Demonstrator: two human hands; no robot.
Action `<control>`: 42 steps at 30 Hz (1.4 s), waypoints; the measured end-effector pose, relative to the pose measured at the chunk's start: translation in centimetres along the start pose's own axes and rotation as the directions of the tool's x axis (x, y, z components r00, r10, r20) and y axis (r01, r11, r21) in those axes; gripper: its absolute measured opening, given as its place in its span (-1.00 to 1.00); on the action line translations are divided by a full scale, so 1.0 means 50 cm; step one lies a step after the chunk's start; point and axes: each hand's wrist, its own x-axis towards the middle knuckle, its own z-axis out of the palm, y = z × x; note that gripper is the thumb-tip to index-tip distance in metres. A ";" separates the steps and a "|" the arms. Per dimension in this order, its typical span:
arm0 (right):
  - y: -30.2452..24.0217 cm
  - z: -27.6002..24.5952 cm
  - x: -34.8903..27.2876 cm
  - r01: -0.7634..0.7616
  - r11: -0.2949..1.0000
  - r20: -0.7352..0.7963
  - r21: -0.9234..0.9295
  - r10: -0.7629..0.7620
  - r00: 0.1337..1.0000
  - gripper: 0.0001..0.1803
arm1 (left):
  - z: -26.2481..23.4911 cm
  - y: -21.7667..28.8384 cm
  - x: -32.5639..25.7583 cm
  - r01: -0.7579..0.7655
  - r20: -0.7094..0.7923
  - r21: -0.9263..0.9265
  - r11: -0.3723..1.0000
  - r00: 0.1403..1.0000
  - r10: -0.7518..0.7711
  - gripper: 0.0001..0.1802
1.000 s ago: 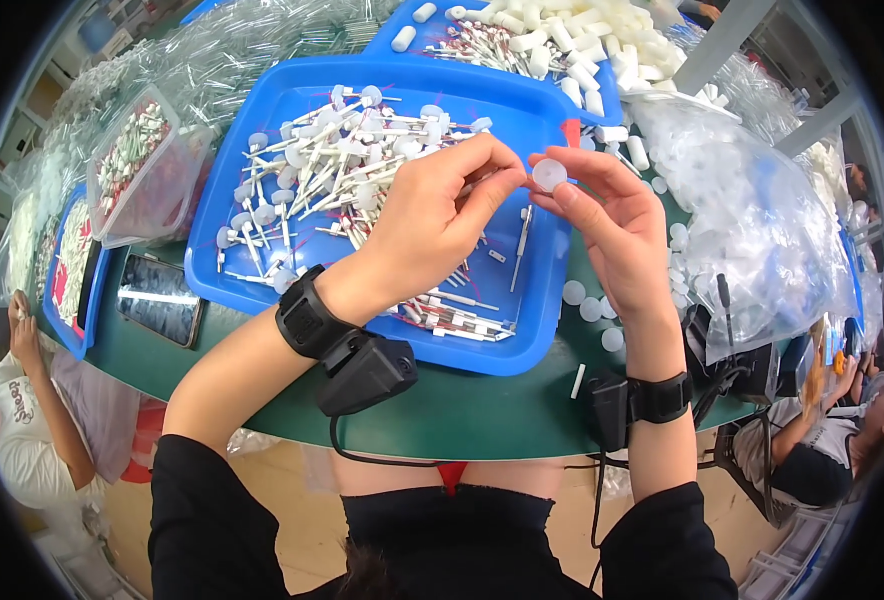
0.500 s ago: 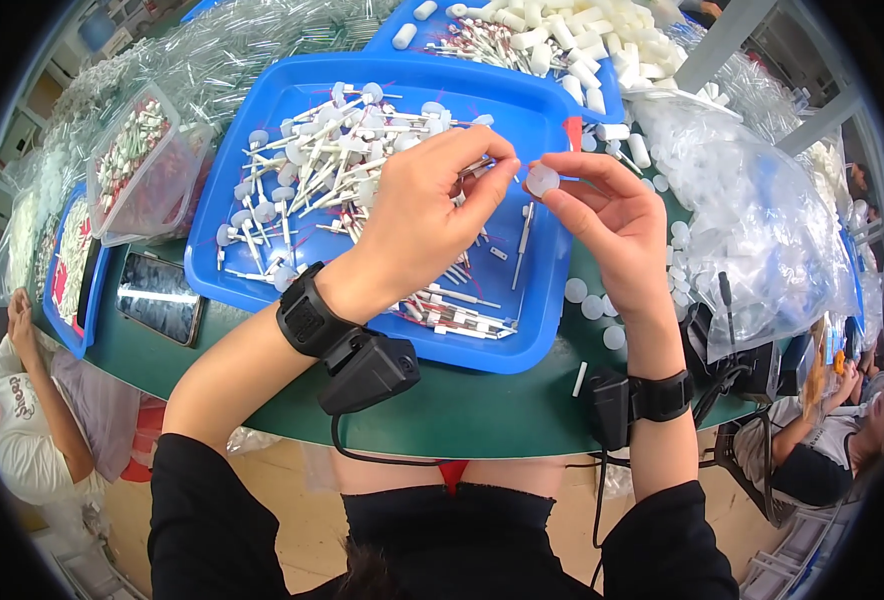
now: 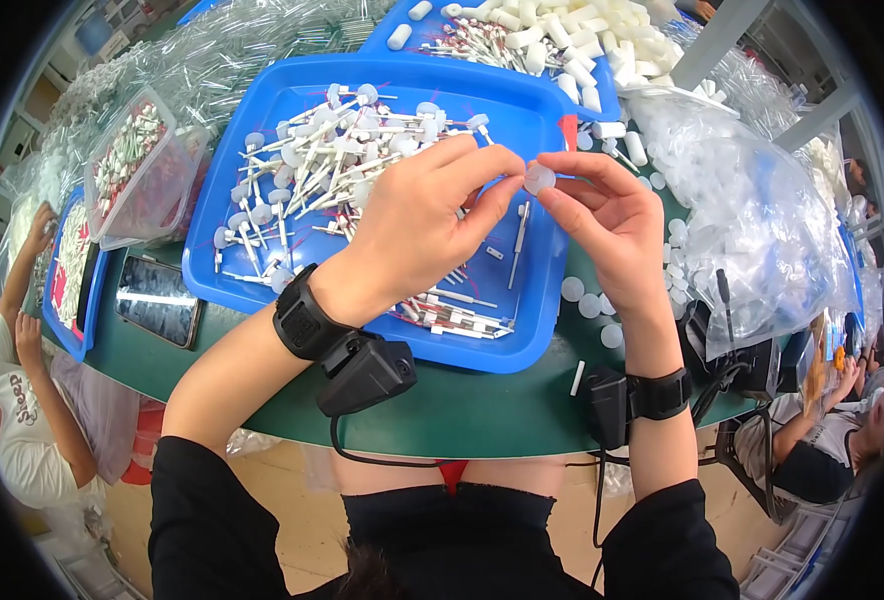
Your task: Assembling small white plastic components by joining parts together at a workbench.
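Observation:
Over the right part of a blue tray (image 3: 362, 68), my two hands meet fingertip to fingertip. My right hand (image 3: 612, 220) pinches a small translucent white disc (image 3: 539, 180) between thumb and forefinger. Beside the disc's left edge, my left hand (image 3: 427, 220) is closed in a pinch; what it holds is hidden behind the fingers. Beneath and left of my hands, the tray bears a heap of thin white rods (image 3: 327, 165), many with a similar disc at one end and fine red wires. More rods without discs (image 3: 457, 312) lie near the tray's front edge.
Loose discs (image 3: 590, 305) lie on the green table (image 3: 482, 405) right of the tray, near a clear plastic bag (image 3: 732, 230). A phone (image 3: 159, 298) and a clear bin (image 3: 142, 170) stand left. Behind is another tray with white cylinders (image 3: 562, 40). Co-workers sit at both sides.
My left fingertips have come right, up to the disc, and the thin piece that showed in them is now hidden. At the far left a co-worker's hand has risen.

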 end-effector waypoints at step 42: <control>0.014 -0.011 0.000 0.174 0.948 0.045 -0.268 -0.168 0.985 -0.68 | -0.006 0.028 -0.002 0.034 0.227 0.052 0.998 0.973 -0.045 -0.78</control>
